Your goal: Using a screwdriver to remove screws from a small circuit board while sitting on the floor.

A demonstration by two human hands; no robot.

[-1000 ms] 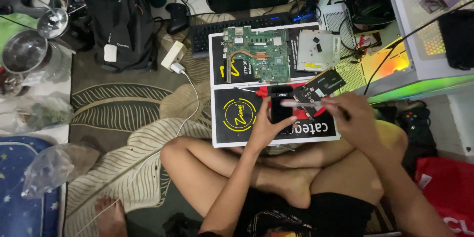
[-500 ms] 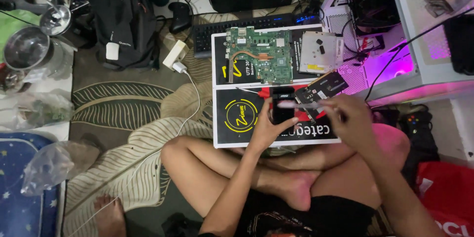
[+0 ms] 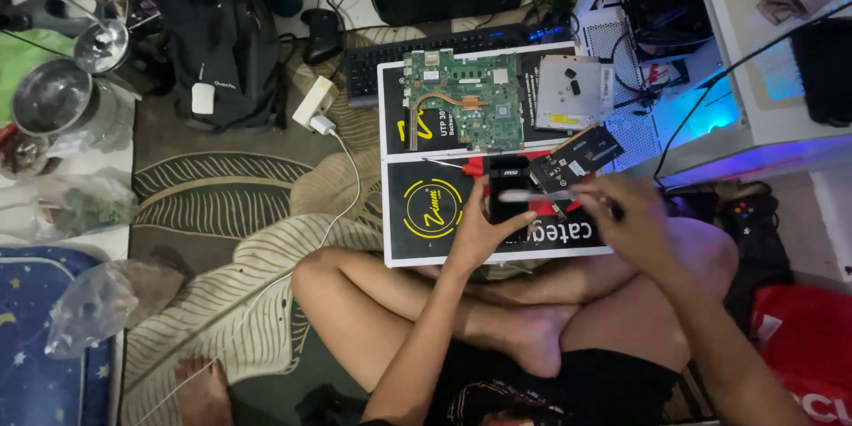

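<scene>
I sit cross-legged on the floor with a flat black box with a yellow round logo (image 3: 435,213) in front of me. My left hand (image 3: 479,235) grips a small black rectangular part (image 3: 508,186) lying on that box. A thin light-coloured tool (image 3: 532,197) is in my right hand (image 3: 632,213), its tip lying across the black part. Just right of it, a black circuit card (image 3: 579,158) rests tilted. A green circuit board (image 3: 461,106) and a silver drive (image 3: 572,93) lie on a second box further back.
A black keyboard (image 3: 426,49), a game controller (image 3: 324,31) and a black backpack (image 3: 222,35) lie at the back. An open computer case (image 3: 661,9) glowing blue stands at the right. A white charger with cable (image 3: 315,105), metal pots (image 3: 53,93) and a red bag (image 3: 799,346) surround me.
The computer's glow went from green to pink to blue. My right hand shifted the tool slightly over the black part. My left hand kept its hold.
</scene>
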